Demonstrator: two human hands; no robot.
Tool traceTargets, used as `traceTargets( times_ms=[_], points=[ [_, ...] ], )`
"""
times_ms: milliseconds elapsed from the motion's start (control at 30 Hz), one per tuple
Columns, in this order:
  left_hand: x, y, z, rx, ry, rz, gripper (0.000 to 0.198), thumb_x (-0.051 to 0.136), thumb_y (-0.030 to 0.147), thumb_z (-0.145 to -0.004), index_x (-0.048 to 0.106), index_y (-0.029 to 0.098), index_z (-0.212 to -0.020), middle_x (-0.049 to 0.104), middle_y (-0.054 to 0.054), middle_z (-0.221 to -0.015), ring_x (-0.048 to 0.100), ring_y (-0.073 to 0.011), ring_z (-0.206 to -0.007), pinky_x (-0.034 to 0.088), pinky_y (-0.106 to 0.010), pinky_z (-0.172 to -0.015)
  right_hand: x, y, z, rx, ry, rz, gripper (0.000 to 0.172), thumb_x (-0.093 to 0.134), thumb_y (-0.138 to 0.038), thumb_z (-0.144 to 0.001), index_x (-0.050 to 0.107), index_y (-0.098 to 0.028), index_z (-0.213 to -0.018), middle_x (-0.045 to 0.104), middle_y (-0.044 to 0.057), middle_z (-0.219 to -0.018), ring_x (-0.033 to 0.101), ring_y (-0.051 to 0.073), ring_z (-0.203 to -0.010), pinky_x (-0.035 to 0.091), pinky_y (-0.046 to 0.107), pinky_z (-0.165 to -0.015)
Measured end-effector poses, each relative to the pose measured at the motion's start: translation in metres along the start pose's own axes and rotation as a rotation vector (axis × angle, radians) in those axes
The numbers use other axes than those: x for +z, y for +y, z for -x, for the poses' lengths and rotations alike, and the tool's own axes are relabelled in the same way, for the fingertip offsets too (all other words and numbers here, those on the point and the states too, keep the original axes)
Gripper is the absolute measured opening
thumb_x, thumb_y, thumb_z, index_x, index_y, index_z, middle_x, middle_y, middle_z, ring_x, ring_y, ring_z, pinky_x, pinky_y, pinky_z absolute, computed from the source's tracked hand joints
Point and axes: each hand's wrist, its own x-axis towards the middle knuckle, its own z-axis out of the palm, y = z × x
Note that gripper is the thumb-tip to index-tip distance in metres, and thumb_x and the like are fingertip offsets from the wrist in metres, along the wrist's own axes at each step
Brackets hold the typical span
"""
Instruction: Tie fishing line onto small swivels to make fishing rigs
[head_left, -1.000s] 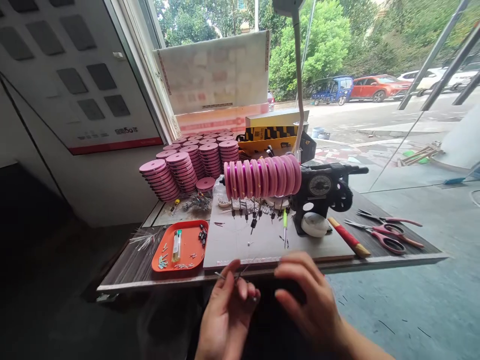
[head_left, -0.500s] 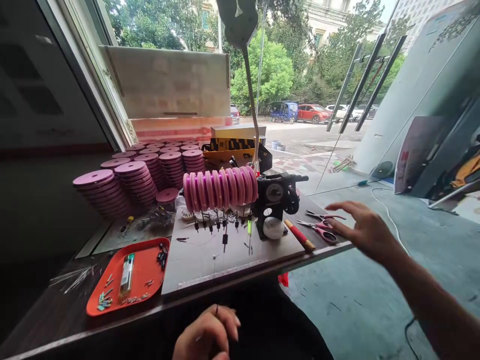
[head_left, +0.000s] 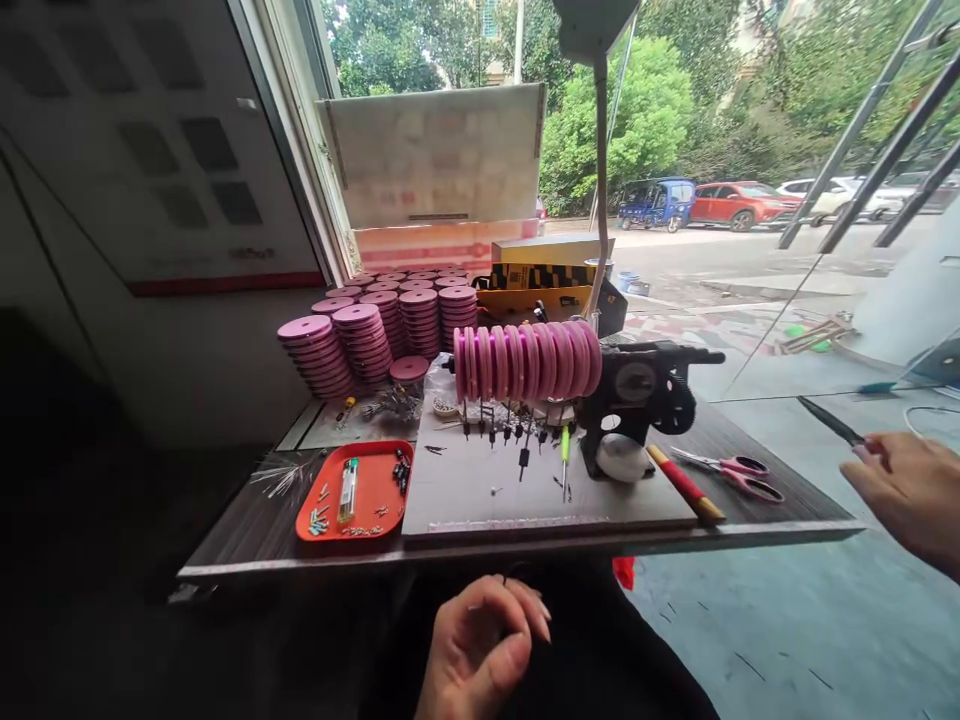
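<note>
My right hand [head_left: 915, 495] is off the table's right end, closed around the pinkish handle of a slim tool that looks like a pair of scissors [head_left: 832, 420]. Its dark blades point up and left. Low in the middle, in front of the table edge, my left hand [head_left: 484, 645] has its fingers curled toward the thumb, with nothing visible in it. Pink-handled scissors [head_left: 739, 472] lie at the table's right. Beyond my left hand stands a black winding device [head_left: 637, 385] carrying a row of pink discs [head_left: 529, 362], with small black weights [head_left: 523, 458] hanging below them.
An orange tray [head_left: 315, 525] with small parts sits at the left. Stacks of pink discs [head_left: 315, 350] stand behind it. A red and tan rod [head_left: 686, 487] and a green-handled tool [head_left: 565, 445] lie on the pale board [head_left: 457, 500]. A lamp pole [head_left: 602, 180] rises behind.
My right hand has taken the dark-tipped tool from beside the pink scissors and carried it right, off the table. My left hand stays curled. The view has turned left.
</note>
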Motion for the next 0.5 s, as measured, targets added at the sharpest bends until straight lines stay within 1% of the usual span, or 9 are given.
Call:
traceTargets(
  times_ms=[33, 67, 100, 133, 200, 233, 300, 367, 500],
  points=[
    [0.001, 0.0, 0.0, -0.004, -0.003, 0.014, 0.019, 0.069, 0.035, -0.069, 0.064, 0.018, -0.062, 0.063, -0.004, -0.061, 0.056, -0.0199, -0.069, 0.041, -0.037, -0.079, -0.003, -0.015, 0.017, -0.043, -0.119, -0.064, 0.018, 0.058, -0.037, -0.074, 0.058, -0.022, -0.064, 0.064, 0.014, -0.067, 0.06, 0.022, -0.057, 0.031, 0.036, -0.05],
    [0.002, 0.0, 0.0, -0.005, -0.007, 0.027, 0.019, 0.069, 0.035, -0.069, 0.064, 0.018, -0.062, 0.063, -0.004, -0.06, 0.056, -0.02, -0.069, 0.041, -0.037, -0.079, -0.004, -0.034, 0.038, -0.15, -0.229, -0.211, 0.014, 0.056, -0.038, -0.074, 0.061, -0.025, -0.074, 0.064, 0.012, -0.069, 0.06, 0.021, -0.058, 0.036, 0.035, -0.051],
    [0.002, 0.0, 0.0, -0.004, -0.01, 0.036, 0.019, 0.069, 0.035, -0.069, 0.064, 0.018, -0.062, 0.063, -0.004, -0.06, 0.056, -0.02, -0.069, 0.041, -0.037, -0.079, -0.003, -0.055, 0.061, -0.287, -0.352, -0.37, 0.017, 0.055, -0.04, -0.074, 0.063, -0.027, -0.082, 0.066, 0.011, -0.075, 0.062, 0.023, -0.064, 0.041, 0.034, -0.054],
    [0.002, 0.0, 0.0, -0.001, -0.009, 0.04, 0.019, 0.069, 0.036, -0.069, 0.064, 0.019, -0.062, 0.063, -0.004, -0.06, 0.056, -0.02, -0.069, 0.041, -0.037, -0.079, 0.0, -0.077, 0.083, -0.407, -0.504, -0.459, 0.017, 0.053, -0.04, -0.075, 0.062, -0.03, -0.086, 0.067, 0.01, -0.079, 0.062, 0.023, -0.066, 0.045, 0.034, -0.056],
    [0.003, -0.001, 0.0, 0.009, -0.006, 0.036, 0.019, 0.069, 0.036, -0.069, 0.065, 0.019, -0.063, 0.063, -0.004, -0.06, 0.056, -0.0201, -0.07, 0.04, -0.036, -0.079, 0.009, -0.115, 0.119, -0.593, -0.702, -0.557, 0.01, 0.052, -0.034, -0.075, 0.061, -0.029, -0.079, 0.066, 0.006, -0.074, 0.06, 0.021, -0.06, 0.047, 0.03, -0.052],
    [0.002, -0.001, 0.001, 0.013, -0.006, 0.035, 0.019, 0.069, 0.036, -0.069, 0.065, 0.019, -0.063, 0.063, -0.004, -0.06, 0.056, -0.0202, -0.07, 0.04, -0.036, -0.078, 0.015, -0.129, 0.132, -0.637, -0.734, -0.579, 0.01, 0.051, -0.031, -0.074, 0.06, -0.028, -0.079, 0.065, 0.005, -0.072, 0.059, 0.02, -0.059, 0.046, 0.028, -0.051],
    [0.001, -0.001, 0.001, 0.01, -0.011, 0.037, 0.017, 0.069, 0.035, -0.069, 0.065, 0.019, -0.064, 0.063, -0.004, -0.061, 0.056, -0.0197, -0.071, 0.04, -0.034, -0.075, 0.024, -0.144, 0.145, -0.67, -0.743, -0.573, 0.01, 0.048, -0.025, -0.075, 0.057, -0.025, -0.078, 0.062, 0.003, -0.069, 0.057, 0.018, -0.058, 0.046, 0.026, -0.051],
    [0.0, 0.0, 0.001, -0.005, -0.016, 0.044, 0.017, 0.069, 0.034, -0.069, 0.065, 0.019, -0.064, 0.063, -0.004, -0.063, 0.054, -0.0188, -0.07, 0.04, -0.032, -0.073, 0.03, -0.147, 0.146, -0.67, -0.739, -0.555, 0.009, 0.046, -0.022, -0.075, 0.055, -0.024, -0.077, 0.061, 0.002, -0.068, 0.055, 0.017, -0.058, 0.045, 0.025, -0.052],
    [0.001, -0.001, 0.001, -0.016, -0.026, 0.053, 0.016, 0.069, 0.034, -0.07, 0.065, 0.019, -0.066, 0.063, -0.004, -0.064, 0.053, -0.018, -0.068, 0.039, -0.032, -0.071, 0.037, -0.143, 0.145, -0.665, -0.752, -0.57, 0.007, 0.043, -0.021, -0.075, 0.051, -0.022, -0.074, 0.058, 0.001, -0.067, 0.053, 0.016, -0.058, 0.044, 0.024, -0.052]
  ],
)
